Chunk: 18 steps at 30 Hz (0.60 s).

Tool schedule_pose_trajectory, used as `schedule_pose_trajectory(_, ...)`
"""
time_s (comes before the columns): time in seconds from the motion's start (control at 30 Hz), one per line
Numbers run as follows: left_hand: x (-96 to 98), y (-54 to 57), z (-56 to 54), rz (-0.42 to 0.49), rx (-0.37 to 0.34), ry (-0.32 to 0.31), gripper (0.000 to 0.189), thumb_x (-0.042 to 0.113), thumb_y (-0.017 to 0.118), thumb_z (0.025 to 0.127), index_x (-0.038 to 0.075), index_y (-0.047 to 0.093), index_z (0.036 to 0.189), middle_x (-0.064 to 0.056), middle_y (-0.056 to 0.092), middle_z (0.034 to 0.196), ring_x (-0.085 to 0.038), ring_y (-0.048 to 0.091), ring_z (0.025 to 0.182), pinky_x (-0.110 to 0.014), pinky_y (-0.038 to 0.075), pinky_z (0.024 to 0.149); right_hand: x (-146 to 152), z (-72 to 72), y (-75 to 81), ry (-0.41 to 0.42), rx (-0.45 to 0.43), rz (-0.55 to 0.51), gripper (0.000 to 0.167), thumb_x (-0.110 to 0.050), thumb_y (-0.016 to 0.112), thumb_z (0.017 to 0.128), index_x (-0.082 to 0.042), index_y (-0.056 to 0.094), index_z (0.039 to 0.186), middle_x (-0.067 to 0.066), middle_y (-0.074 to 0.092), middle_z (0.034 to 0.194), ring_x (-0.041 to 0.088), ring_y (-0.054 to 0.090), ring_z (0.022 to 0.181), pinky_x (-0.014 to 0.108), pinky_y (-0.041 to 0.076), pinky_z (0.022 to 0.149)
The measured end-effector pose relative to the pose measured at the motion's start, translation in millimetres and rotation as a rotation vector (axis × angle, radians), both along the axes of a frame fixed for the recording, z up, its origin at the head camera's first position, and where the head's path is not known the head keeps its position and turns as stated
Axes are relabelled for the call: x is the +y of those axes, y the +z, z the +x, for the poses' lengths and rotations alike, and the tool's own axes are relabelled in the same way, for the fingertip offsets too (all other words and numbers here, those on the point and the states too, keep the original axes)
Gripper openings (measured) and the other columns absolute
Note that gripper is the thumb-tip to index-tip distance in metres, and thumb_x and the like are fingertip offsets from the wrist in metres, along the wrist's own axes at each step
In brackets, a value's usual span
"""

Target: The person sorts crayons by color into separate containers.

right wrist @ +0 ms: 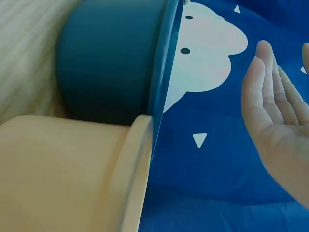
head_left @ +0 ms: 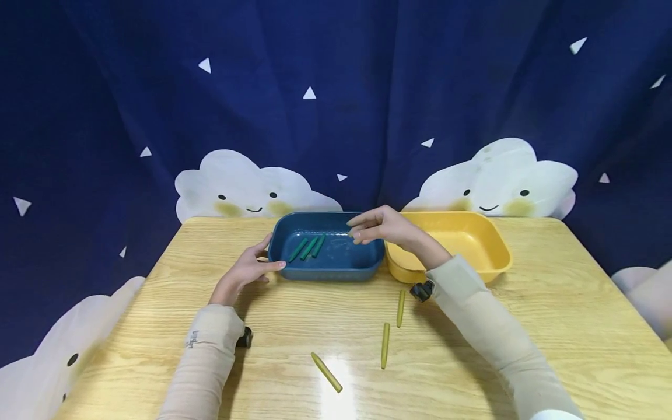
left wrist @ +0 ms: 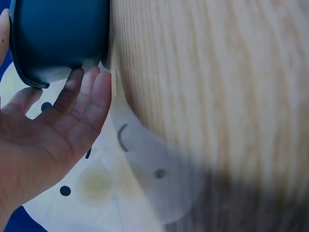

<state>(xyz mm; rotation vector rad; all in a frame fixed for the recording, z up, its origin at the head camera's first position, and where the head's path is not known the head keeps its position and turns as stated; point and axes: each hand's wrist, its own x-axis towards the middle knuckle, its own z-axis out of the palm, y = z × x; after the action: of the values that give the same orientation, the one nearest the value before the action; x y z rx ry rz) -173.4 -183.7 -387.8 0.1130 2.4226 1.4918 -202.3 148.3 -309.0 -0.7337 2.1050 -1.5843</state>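
Observation:
A blue plastic bin (head_left: 329,274) stands at the table's far side with three green crayons (head_left: 308,248) lying in its left part. My left hand (head_left: 250,269) touches the bin's left end, thumb at the front corner and fingers along the outside. In the left wrist view, the fingers of this left hand (left wrist: 63,116) are fairly straight against the blue wall (left wrist: 63,38). Over the right part of the bin hovers my right hand (head_left: 385,226), its fingers loosely bent. The right wrist view shows the right hand (right wrist: 280,111) holding nothing, above the rims.
A yellow bin (head_left: 501,262) stands against the blue bin's right side. Three yellow crayons lie apart on the wooden table (head_left: 283,350): one (head_left: 401,308) by the yellow bin, another (head_left: 385,345) nearer, a third (head_left: 326,372) at the front. Behind hangs a dark blue curtain (head_left: 336,134).

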Motion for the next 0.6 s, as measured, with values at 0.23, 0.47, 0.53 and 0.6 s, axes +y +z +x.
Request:
schedule_pose_trajectory(0.23,1.7,-1.3,-1.1,0.018,0.0,-0.02,0.087,0.025,0.067,0.084,0.017,0.007,0.147,-0.03,0.038,0.128,-0.03,0.057,0.099,-0.042,0.052,0.063,25.7,18.4,-1.2,-0.057,0.005,-0.01,0.038,-0.007,0.063,0.085,0.012,0.055,0.117,0.02,0.065,0.102,0.023,0.065,0.085,0.043,0.049,0.081)
schedule_pose_trajectory(0.47,-0.1,4.0,0.0,-0.015,-0.001,-0.048,0.089,0.026,0.067,0.084,0.016,0.005,0.147,-0.032,0.034,0.131,-0.025,0.054,0.06,-0.042,0.051,0.062,57.5,30.7,-8.2,-0.135,0.018,-0.014,0.036,-0.002,0.06,0.085,0.015,0.054,0.116,0.021,0.064,0.102,0.019,0.065,0.084,0.034,0.051,0.076)
schedule_pose_trajectory(0.53,0.0,5.9,0.2,-0.021,0.001,-0.059,0.09,0.026,0.067,0.084,0.015,0.005,0.147,-0.032,0.033,0.132,-0.024,0.052,0.059,-0.042,0.05,0.062,67.9,34.1,-10.6,-0.151,0.021,-0.026,0.037,0.0,0.059,0.085,0.017,0.052,0.116,0.022,0.064,0.101,0.019,0.065,0.084,0.034,0.052,0.076)
schedule_pose_trajectory(0.6,0.1,7.7,0.4,-0.033,0.009,-0.066,0.091,0.025,0.068,0.083,0.013,0.005,0.147,-0.032,0.033,0.132,-0.025,0.053,0.066,-0.043,0.049,0.062,78.9,37.5,-12.3,-0.169,0.024,-0.031,0.037,-0.001,0.059,0.085,0.017,0.051,0.117,0.02,0.065,0.1,0.02,0.065,0.084,0.035,0.052,0.075)
